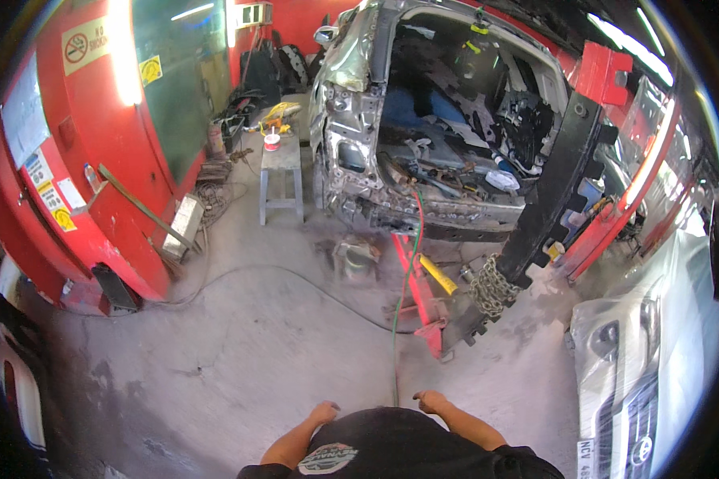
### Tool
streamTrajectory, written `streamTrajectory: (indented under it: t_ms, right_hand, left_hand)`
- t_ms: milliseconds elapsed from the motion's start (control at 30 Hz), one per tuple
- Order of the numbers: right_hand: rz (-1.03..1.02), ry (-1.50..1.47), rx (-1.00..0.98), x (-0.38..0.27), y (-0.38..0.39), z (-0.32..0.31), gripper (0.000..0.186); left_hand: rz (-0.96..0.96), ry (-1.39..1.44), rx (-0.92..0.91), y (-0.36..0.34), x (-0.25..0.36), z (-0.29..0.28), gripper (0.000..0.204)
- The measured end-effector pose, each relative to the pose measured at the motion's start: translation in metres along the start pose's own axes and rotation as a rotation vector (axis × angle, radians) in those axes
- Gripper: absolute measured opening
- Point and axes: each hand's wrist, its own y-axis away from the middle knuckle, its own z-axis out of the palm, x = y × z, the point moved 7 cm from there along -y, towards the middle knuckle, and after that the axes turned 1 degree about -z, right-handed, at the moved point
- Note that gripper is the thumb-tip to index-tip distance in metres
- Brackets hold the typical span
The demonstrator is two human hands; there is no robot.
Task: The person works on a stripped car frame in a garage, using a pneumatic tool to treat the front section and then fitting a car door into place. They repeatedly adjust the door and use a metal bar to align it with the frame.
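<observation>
Low in the view, in front of my dark shirt, both my hands hang over the grey floor, touching nothing that I can see. My left hand (323,412) has its fingers loosely curled. On the other side, my right hand (431,401) is curled inward, and no object shows in it. Between the hands, a green hose (406,295) runs from the floor up to a stripped car body (358,152). That body's open rear holds several loose parts and tools.
A red jack (414,279) with a yellow handle (438,275) and a heap of chain (494,286) lie beside a leaning black toothed post (551,191). A grey bench (281,164) carries a small tub (272,142). Cable (295,273) crosses the floor. A plastic-covered vehicle (631,359) stands right.
</observation>
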Motion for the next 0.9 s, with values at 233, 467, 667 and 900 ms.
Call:
streamTrajectory:
  t_ms: [233,467,667,900]
  right_hand:
    - [0.046,0.022,-0.026,-0.004,0.014,0.000,0.042]
    - [0.084,-0.033,-0.014,-0.002,0.011,0.022,0.042]
    - [0.074,-0.086,-0.013,-0.016,0.014,0.023,0.040]
    - [0.158,-0.127,0.041,-0.024,0.022,0.023,0.040]
  left_hand:
    - [-0.007,-0.159,0.018,-0.007,-0.041,-0.012,0.035]
    - [-0.076,-0.138,0.073,-0.002,-0.068,-0.038,0.037]
    - [0.007,-0.126,-0.028,-0.018,-0.065,-0.032,0.036]
    - [0.085,-0.149,-0.047,-0.024,-0.050,-0.039,0.036]
